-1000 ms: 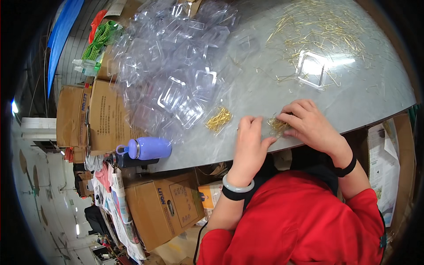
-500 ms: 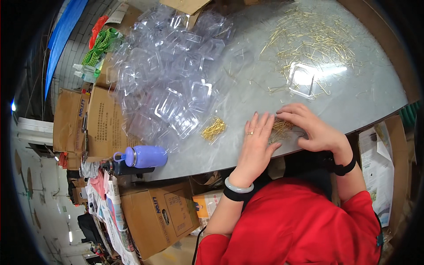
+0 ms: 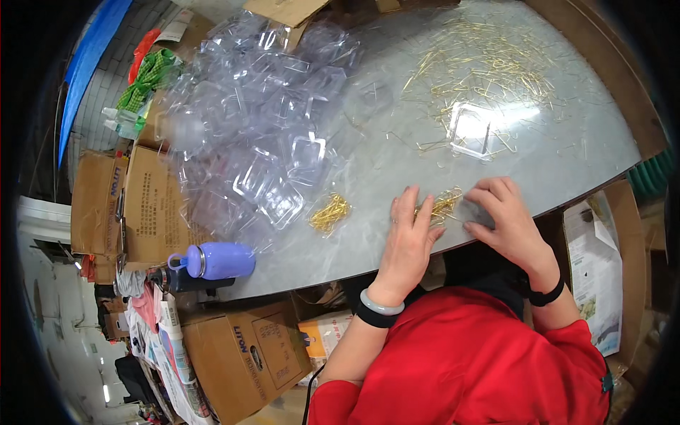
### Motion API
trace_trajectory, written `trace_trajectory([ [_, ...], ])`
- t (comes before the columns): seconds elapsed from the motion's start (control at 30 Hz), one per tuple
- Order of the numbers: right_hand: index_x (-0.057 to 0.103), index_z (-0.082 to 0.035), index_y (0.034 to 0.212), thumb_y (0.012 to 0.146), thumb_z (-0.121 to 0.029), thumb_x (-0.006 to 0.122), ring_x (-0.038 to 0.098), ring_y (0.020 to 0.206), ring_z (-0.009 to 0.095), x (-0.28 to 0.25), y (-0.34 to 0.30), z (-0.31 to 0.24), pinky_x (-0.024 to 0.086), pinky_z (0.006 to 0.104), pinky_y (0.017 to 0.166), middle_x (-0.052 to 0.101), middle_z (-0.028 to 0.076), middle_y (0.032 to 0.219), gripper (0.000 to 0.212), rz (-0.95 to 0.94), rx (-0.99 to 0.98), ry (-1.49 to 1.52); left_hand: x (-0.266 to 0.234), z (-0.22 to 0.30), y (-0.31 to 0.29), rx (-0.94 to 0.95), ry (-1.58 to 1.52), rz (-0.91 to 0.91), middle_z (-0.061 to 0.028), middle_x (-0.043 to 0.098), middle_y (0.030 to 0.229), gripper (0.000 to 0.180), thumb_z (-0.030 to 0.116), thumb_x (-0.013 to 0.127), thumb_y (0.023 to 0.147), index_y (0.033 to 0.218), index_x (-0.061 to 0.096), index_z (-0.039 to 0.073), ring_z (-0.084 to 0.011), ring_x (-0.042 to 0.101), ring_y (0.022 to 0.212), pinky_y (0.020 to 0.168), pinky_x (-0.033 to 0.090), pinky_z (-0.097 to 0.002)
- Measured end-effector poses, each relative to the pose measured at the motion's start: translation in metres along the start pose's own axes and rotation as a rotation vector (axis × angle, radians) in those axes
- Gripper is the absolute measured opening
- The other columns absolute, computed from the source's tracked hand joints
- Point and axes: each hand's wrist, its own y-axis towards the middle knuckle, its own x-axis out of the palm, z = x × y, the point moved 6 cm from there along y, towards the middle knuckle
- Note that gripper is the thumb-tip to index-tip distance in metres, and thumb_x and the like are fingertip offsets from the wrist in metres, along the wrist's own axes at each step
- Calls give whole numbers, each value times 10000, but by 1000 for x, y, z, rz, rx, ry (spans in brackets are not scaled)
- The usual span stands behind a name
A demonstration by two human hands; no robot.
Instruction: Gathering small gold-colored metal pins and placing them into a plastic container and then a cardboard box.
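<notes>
A small heap of gold wire hooks (image 3: 446,205) lies on the grey table near its front edge, between my two hands. My left hand (image 3: 406,241) rests along the heap's left side, its fingers stretched out. On the other side, my right hand (image 3: 504,221) is curved with a gap between thumb and fingers, and its fingertips are close to the hooks. A second, tighter pile of gold hooks (image 3: 330,213) sits further left. Many loose gold hooks (image 3: 489,64) are scattered over the far right, around a clear plastic piece (image 3: 455,130).
A big mound of clear plastic cases (image 3: 262,120) covers the table's left part. A purple bottle (image 3: 225,261) stands at the left front edge. Cardboard boxes (image 3: 241,354) are below and left of the table; a lined carton (image 3: 598,262) is at the right.
My right hand has drawn back a little from the hooks, so more of the heap shows between my hands. The whole view has shifted slightly.
</notes>
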Motion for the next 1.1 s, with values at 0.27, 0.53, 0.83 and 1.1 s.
trace_trajectory([
  [0.27,711,-89,951,773,-72,763,577,944,265,28,-4,-8,462,399,858,629,33,919,186,103,-120,-46,5,-3,-1,51,31,0,-205,523,1387,472,103,693,929,1363,552,-17,-425,469,1359,1166,359,-522],
  [0.53,620,-50,1287,811,72,604,591,1067,347,19,15,1,453,449,951,698,116,1079,492,105,-123,-129,3,1,-2,48,34,54,-210,552,1322,412,88,687,929,1306,576,-36,-436,511,1299,1136,393,-525],
  [0.83,542,-20,1377,791,-70,730,543,1128,353,23,2,-5,458,442,987,637,164,1221,618,-73,-87,192,5,-3,-5,76,63,85,-248,544,1332,419,96,672,943,1321,554,-41,-450,509,1275,1091,432,-486],
  [1.1,610,-38,1304,836,-71,726,588,1053,359,39,5,6,476,431,951,662,149,1159,484,14,-67,45,5,-6,-6,118,18,61,-263,533,1358,490,126,686,940,1373,526,-37,-442,510,1279,1066,450,-460],
])
